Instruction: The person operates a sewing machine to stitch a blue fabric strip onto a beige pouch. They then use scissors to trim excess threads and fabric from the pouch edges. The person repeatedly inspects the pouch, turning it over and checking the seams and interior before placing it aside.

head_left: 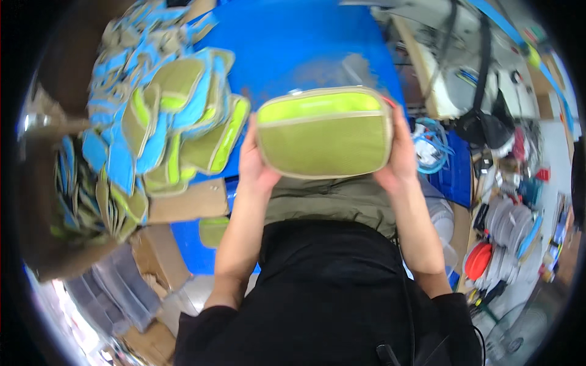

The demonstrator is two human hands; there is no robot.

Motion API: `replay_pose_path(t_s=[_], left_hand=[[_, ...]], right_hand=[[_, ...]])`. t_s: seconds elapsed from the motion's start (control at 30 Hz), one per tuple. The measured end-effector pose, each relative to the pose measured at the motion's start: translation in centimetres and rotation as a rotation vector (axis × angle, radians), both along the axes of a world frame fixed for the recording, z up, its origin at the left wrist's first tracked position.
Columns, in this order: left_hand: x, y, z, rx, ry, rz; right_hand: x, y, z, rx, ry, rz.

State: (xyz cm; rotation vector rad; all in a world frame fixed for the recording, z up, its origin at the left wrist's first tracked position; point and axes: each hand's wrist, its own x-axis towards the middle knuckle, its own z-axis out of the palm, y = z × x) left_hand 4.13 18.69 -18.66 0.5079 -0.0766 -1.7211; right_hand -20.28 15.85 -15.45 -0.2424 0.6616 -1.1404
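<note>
My left hand and my right hand grip an olive green pouch by its two short sides, holding it over my lap. The pouch has a lime band along the top, beige piping and a small red bit at its upper right corner. Most of my fingertips are hidden behind it. To the left, a large pile of olive, lime and light blue fabric pieces rests on the blue work surface. A translucent, crumpled material shows just beyond the pouch.
A cardboard piece and boxes lie at the lower left. At the right are a blue container of small items, a sewing machine table with black straps, several spools of grey tape and a red round item.
</note>
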Motion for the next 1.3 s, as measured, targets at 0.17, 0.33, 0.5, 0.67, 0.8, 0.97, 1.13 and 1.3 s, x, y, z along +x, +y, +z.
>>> replay_pose_path(t_s=[0.17,0.33,0.5,0.67,0.8,0.97,1.13,1.3], left_hand=[[0.0,0.2,-0.4,0.033,0.073,-0.02],[0.6,0.2,-2.1,0.024,0.052,-0.053],[0.9,0.3,-3.2,-0.044,0.044,-0.039],[0.2,0.6,-1.9,-0.015,0.181,-0.109],[0.0,-0.1,-1.5,0.141,-0.102,-0.016],[-0.5,4.4,-2.1,0.178,0.005,0.068],[-1.9,7.7,-2.6,0.187,-0.055,0.046],[-0.5,10.0,-4.4,-0.068,-0.055,-0.079]], right_hand=[[0.2,0.9,0.7,-0.069,0.025,-0.004],[0.5,1.6,3.0,-0.126,-0.018,-0.033],[-0.1,1.6,2.4,-0.123,-0.052,-0.043],[-0.1,1.1,0.5,0.024,-0.04,-0.051],[-1.5,0.6,-3.3,0.153,-0.052,0.005],[-0.2,2.9,-4.4,0.279,-0.018,-0.017],[0.0,4.2,-5.2,0.306,-0.045,0.016],[0.0,4.9,-5.8,0.192,-0.041,0.059]])
